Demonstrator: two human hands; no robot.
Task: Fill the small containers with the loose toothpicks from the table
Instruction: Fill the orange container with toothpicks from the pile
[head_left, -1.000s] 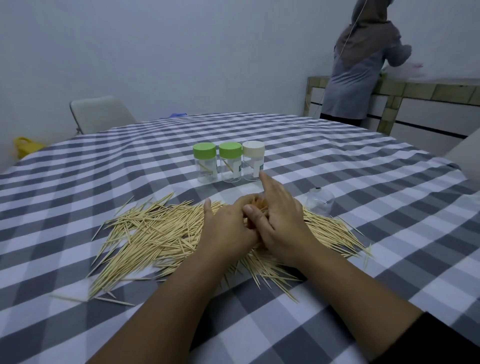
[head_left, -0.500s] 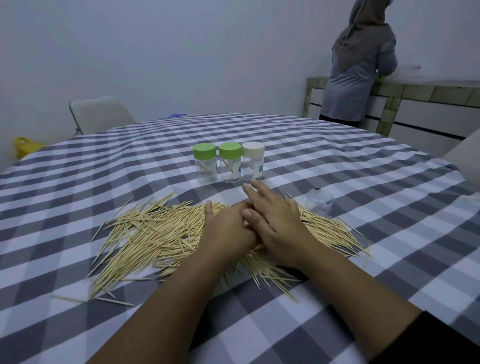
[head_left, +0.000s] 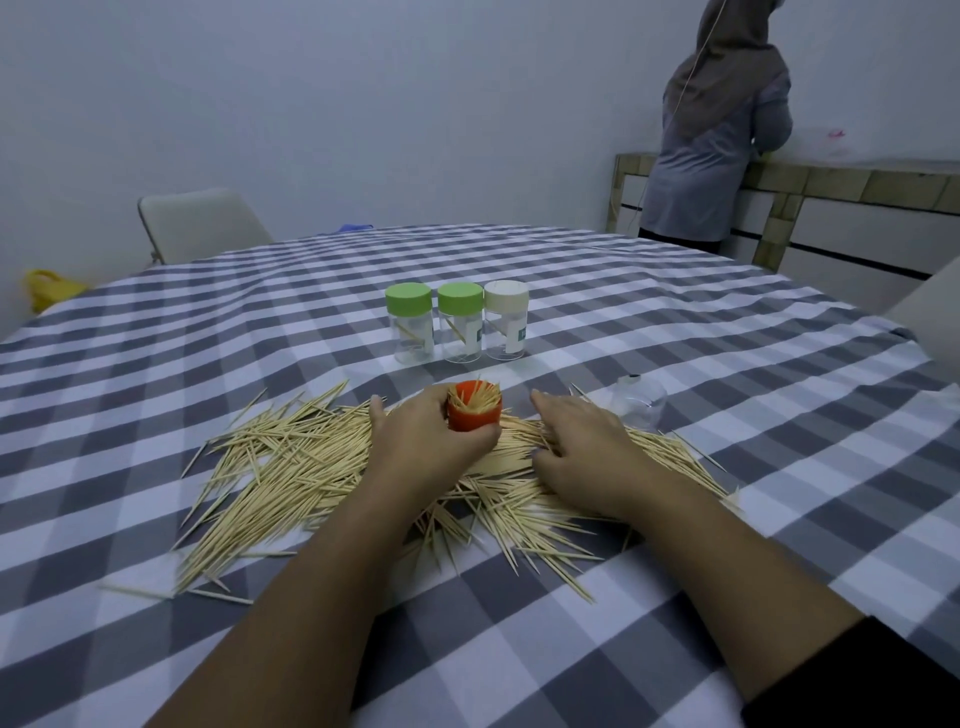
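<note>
A wide pile of loose toothpicks lies on the checked tablecloth in front of me. My left hand grips a small orange container, upright and packed with toothpicks that stick out of its top. My right hand rests palm down on the pile just right of it, fingers spread, holding nothing that I can see. Behind stand three closed clear containers: two with green lids and one with a white lid. A clear plastic piece lies at the pile's right end.
The round table has a grey and white checked cloth. A white chair stands at the far left edge, a yellow object beyond it. A person stands at a tiled counter at the back right.
My right hand has come off the left hand and moved right onto the pile, which uncovers the orange container in my left hand. The person at the counter has shifted slightly.
</note>
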